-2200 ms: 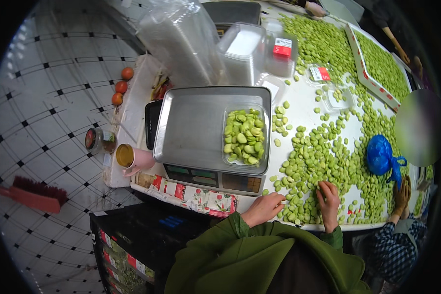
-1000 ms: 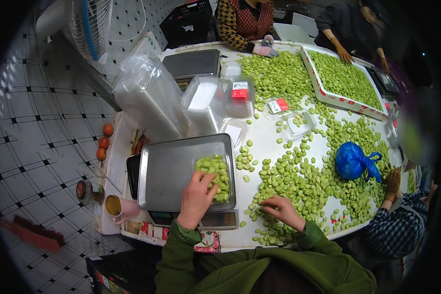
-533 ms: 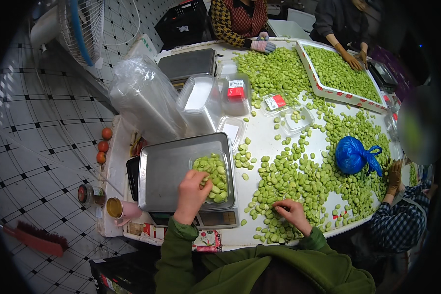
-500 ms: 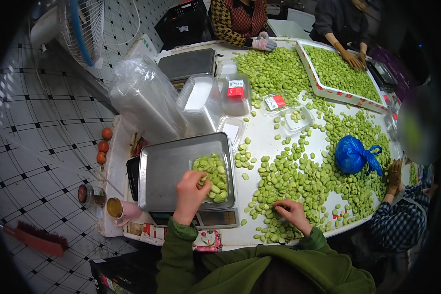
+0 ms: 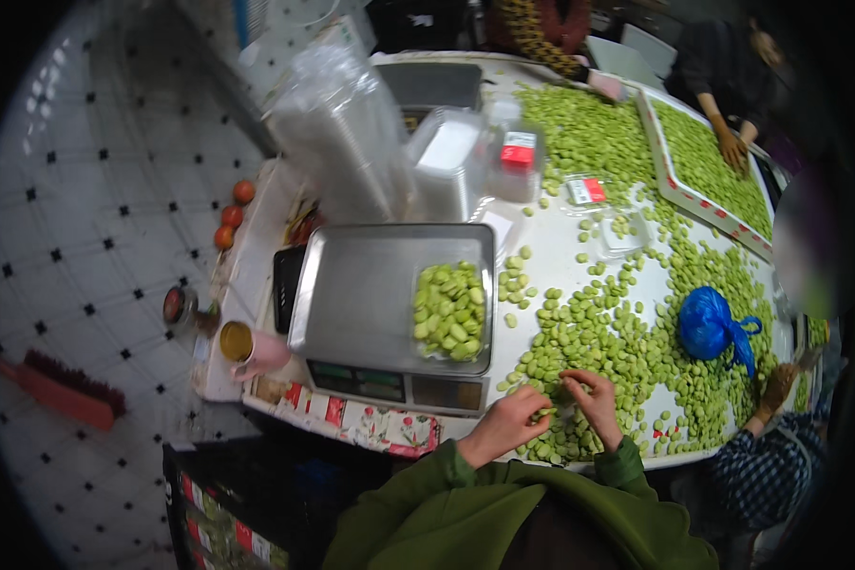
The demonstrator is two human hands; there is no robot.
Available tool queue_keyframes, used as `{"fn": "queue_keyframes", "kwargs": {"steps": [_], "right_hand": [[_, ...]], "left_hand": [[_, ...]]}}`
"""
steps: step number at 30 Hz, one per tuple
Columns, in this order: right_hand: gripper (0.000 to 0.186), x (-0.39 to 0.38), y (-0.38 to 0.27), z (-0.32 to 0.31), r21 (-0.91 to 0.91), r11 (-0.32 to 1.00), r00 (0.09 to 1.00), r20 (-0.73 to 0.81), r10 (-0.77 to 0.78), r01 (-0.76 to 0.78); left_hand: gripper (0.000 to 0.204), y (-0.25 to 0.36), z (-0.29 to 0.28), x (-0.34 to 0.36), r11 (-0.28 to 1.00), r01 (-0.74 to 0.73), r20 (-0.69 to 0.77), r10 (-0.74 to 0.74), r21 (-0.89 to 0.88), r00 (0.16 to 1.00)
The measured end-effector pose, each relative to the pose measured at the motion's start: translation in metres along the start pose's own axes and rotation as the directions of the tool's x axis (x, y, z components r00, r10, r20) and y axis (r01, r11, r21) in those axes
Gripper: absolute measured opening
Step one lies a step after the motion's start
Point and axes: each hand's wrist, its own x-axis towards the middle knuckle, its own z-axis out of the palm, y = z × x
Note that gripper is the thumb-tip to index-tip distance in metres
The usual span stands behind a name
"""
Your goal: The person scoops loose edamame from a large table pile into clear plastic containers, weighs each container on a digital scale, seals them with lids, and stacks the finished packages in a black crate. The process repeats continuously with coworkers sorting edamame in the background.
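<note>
My left hand (image 5: 505,427) is closed at the front edge of the table, a green broad bean (image 5: 541,414) between its fingertips. Close beside it, my right hand (image 5: 594,407) has thumb and index bent together; whether anything is in that pinch is too small to make out. Both hands hover over loose shelled broad beans (image 5: 627,332) spread on the white table. To their left, a clear plastic tub of broad beans (image 5: 449,313) rests on the right side of the steel pan (image 5: 361,285) of a weighing scale (image 5: 356,382).
Behind the scale stand stacked clear tubs (image 5: 446,166) and a bagged stack (image 5: 337,133). A pink mug (image 5: 261,351) is at the left edge. A blue knotted bag (image 5: 705,325) sits among the beans at right. Gloved co-workers work around a bean-filled white tray (image 5: 668,180).
My left hand has left the tub on the scale and moved right, next to my right hand. The right hand rose slightly. The whole view has shifted with my head.
</note>
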Motion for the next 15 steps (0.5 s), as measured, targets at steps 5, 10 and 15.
{"fn": "queue_keyframes", "kwargs": {"steps": [5,10,15], "right_hand": [[0.021,0.005,0.008,0.0,0.054,0.997,0.998,0.015,0.06,-0.06],[0.022,0.022,0.011,0.003,-0.065,0.998,0.998,0.064,-0.012,0.016],[0.02,0.064,-0.019,0.009,-0.162,0.959,0.971,-0.006,-0.238,0.234]], "left_hand": [[0.019,-0.024,0.035,-0.014,0.986,0.017,-0.094,-0.001,0.168,0.996],[0.013,-0.029,0.031,-0.016,0.988,0.018,-0.071,-0.007,0.151,0.997],[0.011,0.001,0.006,-0.013,0.991,0.069,-0.039,-0.065,0.115,0.997]]}}
